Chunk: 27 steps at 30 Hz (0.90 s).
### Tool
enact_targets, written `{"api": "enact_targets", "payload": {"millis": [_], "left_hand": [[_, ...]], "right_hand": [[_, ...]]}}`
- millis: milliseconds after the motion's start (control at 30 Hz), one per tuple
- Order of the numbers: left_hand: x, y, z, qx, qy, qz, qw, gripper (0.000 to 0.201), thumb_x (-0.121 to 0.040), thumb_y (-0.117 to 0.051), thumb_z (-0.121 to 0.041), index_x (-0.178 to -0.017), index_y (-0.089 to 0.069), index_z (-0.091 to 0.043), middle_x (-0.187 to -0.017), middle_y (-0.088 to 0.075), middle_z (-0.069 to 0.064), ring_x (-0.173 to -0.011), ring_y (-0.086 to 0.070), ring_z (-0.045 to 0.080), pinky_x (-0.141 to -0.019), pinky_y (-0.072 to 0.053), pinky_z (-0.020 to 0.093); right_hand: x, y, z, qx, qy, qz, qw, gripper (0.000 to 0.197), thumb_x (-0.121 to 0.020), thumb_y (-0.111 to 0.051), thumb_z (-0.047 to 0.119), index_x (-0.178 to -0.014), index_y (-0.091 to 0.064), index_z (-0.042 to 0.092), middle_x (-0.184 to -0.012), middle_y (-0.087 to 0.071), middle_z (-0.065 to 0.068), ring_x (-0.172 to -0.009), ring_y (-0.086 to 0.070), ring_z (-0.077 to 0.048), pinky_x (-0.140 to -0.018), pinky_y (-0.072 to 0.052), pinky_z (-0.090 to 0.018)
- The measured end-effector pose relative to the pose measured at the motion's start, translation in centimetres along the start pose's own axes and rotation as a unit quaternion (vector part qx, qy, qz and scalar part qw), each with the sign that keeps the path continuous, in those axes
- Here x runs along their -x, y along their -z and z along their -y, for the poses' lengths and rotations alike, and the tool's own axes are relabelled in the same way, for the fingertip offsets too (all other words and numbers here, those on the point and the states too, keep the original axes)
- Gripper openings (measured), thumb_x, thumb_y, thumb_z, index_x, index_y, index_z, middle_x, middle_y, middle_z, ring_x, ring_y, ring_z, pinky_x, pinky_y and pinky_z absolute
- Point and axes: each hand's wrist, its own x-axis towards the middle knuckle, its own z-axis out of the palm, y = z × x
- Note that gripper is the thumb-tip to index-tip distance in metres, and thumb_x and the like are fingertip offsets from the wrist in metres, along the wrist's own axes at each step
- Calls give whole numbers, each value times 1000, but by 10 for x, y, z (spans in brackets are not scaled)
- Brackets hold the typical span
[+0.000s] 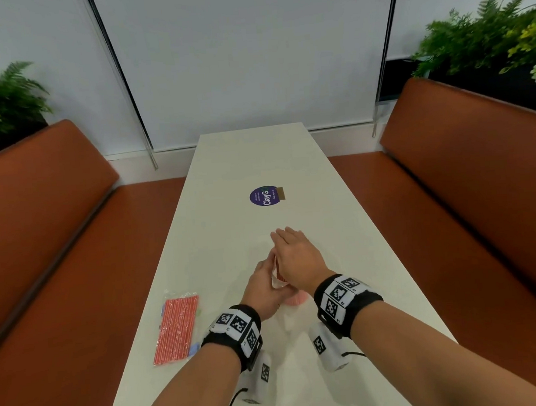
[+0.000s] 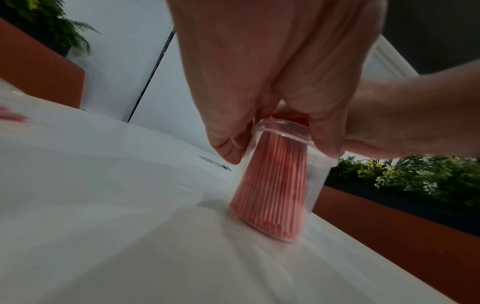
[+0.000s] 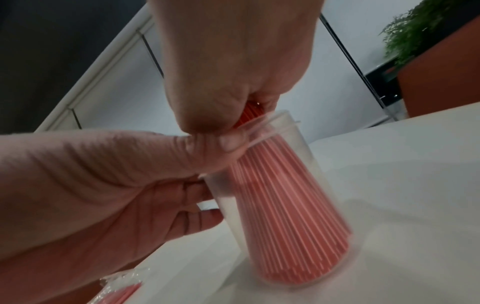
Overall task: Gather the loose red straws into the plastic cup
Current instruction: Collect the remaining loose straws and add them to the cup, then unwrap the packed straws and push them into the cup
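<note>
Mostly right hand hides straws tops; cup blurred.

From the head view, the right hand covers most of the plastic cup, so only a small piece shows. The tops of the red straws hide inside that hand. The cup looks blurry in both wrist views. The small words on the purple sticker are too tiny to read.
</note>
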Motion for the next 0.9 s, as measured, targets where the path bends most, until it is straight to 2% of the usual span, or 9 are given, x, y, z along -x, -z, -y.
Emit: {"api": "enact_targets", "payload": {"millis": [133,333,467,567,633,700,767,833,900], "left_hand": [[0,0,-4,-11,4,10,1000,90,-70,-72,-33,-147,-26,-30,-130,-48,1,-118,-51,16,-101,-47,39],[0,3,-9,-49,9,24,998,83,-77,-71,-26,-146,-26,-26,-131,-47,5,-109,-50,14,-89,-43,24],[3,1,-15,-76,20,18,997,77,-80,-69,-23,-145,-27,-21,-128,-48,9,-102,-48,15,-89,-41,23],[5,3,-18,-97,11,10,995,82,-79,-70,-23,-147,-24,-20,-128,-49,9,-111,-51,18,-90,-39,22],[6,9,-19,-116,14,3,993,85,-77,-72,-23,-147,-25,-17,-130,-48,11,-119,-51,23,-92,-40,24],[8,20,-16,-154,48,3,987,89,-78,-72,-27,-150,-20,-14,-136,-45,12,-126,-48,26,-100,-42,29],[12,33,-11,-211,100,2,972,85,-82,-67,-34,-150,-20,-13,-143,-41,12,-131,-43,28,-107,-40,36],[20,53,-6,-276,157,-32,948,70,-88,-58,-36,-145,-28,-9,-143,-42,16,-131,-42,33,-107,-40,41],[31,76,-2,-346,230,-72,906,51,-93,-48,-29,-138,-38,-6,-140,-44,17,-129,-42,36,-105,-38,42]], "right_hand": [[3,7,3,22,-28,5,999,53,-100,-30,23,-148,-18,2,-157,-18,-19,-147,-14,-34,-120,-11,-44],[2,9,-1,33,-25,61,997,53,-101,-28,28,-145,-23,0,-154,-26,-17,-143,-21,-32,-119,-15,-42],[3,15,-2,41,-15,92,995,53,-101,-27,30,-145,-23,1,-153,-28,-16,-143,-21,-32,-118,-15,-42],[4,26,5,20,-28,65,997,55,-101,-27,31,-146,-21,1,-156,-23,-17,-146,-14,-32,-119,-9,-44],[4,32,16,7,-13,36,999,55,-101,-31,30,-145,-24,-2,-155,-24,-20,-146,-14,-35,-120,-10,-47],[3,37,32,1,31,-5,999,50,-98,-41,22,-139,-36,-6,-149,-33,-27,-143,-23,-41,-118,-21,-51],[2,40,50,-14,62,-17,998,48,-92,-47,8,-137,-38,-8,-147,-35,-28,-141,-25,-42,-116,-26,-46],[2,38,72,-45,77,2,996,54,-84,-45,-5,-137,-37,-7,-146,-36,-26,-138,-28,-39,-113,-29,-40],[7,35,97,-51,88,57,993,52,-80,-45,-9,-132,-41,-7,-134,-46,-25,-125,-38,-37,-106,-34,-37]]}}
